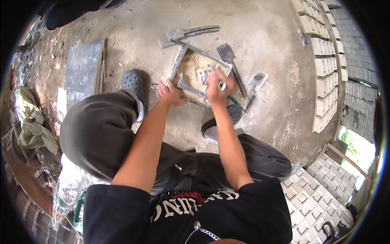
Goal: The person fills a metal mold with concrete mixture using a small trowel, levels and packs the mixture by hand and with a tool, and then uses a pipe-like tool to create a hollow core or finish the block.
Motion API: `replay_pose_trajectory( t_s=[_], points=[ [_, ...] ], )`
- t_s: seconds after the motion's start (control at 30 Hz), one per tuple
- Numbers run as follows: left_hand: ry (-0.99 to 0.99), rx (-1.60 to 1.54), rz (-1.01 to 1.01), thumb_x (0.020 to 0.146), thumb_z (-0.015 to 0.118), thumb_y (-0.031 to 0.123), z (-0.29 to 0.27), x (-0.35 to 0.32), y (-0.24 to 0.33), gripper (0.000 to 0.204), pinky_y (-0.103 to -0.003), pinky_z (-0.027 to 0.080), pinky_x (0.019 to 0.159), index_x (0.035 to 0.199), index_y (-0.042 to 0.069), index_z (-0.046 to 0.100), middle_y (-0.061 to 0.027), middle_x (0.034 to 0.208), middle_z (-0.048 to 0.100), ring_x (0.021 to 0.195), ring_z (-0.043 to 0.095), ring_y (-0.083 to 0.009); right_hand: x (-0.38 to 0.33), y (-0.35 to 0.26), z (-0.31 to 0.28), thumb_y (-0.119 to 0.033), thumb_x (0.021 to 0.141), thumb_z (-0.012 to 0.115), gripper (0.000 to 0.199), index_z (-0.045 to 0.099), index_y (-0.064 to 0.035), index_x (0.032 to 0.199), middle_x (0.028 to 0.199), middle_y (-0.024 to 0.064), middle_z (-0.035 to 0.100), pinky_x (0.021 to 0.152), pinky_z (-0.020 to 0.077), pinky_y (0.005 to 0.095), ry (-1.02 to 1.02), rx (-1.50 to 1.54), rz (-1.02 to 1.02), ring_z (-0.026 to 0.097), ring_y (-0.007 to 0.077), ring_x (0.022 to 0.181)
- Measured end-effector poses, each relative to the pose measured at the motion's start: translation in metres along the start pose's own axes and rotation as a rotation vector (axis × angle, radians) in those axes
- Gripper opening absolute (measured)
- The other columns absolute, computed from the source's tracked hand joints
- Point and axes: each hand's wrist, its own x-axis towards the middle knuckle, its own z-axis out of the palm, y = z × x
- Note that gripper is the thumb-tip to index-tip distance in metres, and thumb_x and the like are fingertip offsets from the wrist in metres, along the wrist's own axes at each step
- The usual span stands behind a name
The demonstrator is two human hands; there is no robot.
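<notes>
A square metal mould frame lies on the ground in front of me, with pale sandy mix inside. My left hand rests with fingers spread on its near left corner, beside a small metal loop. Over the near right part of the frame, my right hand is closed round the upright handle of a hand tool. The handle's round end shows above the fist; its lower part is hidden. A pale, speckled flat piece lies just left of that fist. A grey metal bar slants across the frame's near side.
Right of the frame lie a flat long-handled tool and a trowel. Metal strips lie beyond it. Grey boards are stacked left. Rows of pale cast blocks line the right; more patterned blocks stand near right.
</notes>
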Motion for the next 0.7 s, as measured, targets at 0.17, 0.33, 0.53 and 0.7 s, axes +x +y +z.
replay_pose_trajectory(
  t_s=[0.17, 0.33, 0.53, 0.7],
  points=[
    [0.015, -0.039, -0.015, 0.066, 0.071, 0.076, 0.003, 0.002, -0.002, 0.150, -0.057, 0.006, 0.118, 0.146, -0.001, -0.030, -0.0363, 0.150, -0.031, 0.145, -0.016, -0.0493, -0.007, -0.038, 0.021, 0.001, 0.076, 0.057, 0.019, 0.046, 0.0011, 0.060, 0.051, 0.0092, 0.046, 0.042, 0.0375, 0.0323, 0.060, -0.094, -0.201, 0.047, 0.0219, 0.041],
    [0.142, -0.040, 0.065, 0.063, 0.073, 0.077, 0.020, 0.009, -0.010, 0.153, -0.057, 0.004, 0.117, 0.145, -0.005, -0.027, -0.0406, 0.148, -0.027, 0.144, -0.018, -0.0508, -0.018, -0.008, 0.023, 0.000, 0.080, 0.058, 0.026, 0.043, -0.0025, 0.059, 0.052, 0.0100, 0.047, 0.041, 0.0359, 0.0334, 0.237, -0.363, -0.068, 0.044, 0.0223, 0.039],
    [0.241, 0.016, 0.124, 0.061, 0.068, 0.084, 0.020, 0.000, -0.009, 0.155, -0.059, 0.005, 0.117, 0.145, -0.010, -0.023, -0.0421, 0.150, -0.018, 0.145, -0.012, -0.0525, -0.012, -0.011, 0.021, -0.008, 0.084, 0.063, 0.029, 0.048, -0.0033, 0.060, 0.050, 0.0124, 0.048, 0.042, 0.0373, 0.0344, 0.218, -0.266, 0.060, 0.049, 0.0253, 0.041],
    [0.356, 0.200, 0.093, 0.063, 0.062, 0.088, 0.017, -0.008, -0.001, 0.150, -0.060, 0.010, 0.116, 0.148, -0.013, -0.011, -0.0362, 0.155, 0.006, 0.148, 0.011, -0.0445, -0.010, -0.002, 0.024, -0.018, 0.087, 0.064, 0.035, 0.048, -0.0046, 0.059, 0.049, 0.0139, 0.047, 0.042, 0.0374, 0.0385, 0.245, -0.288, 0.070, 0.049, 0.0273, 0.041]
  ],
)
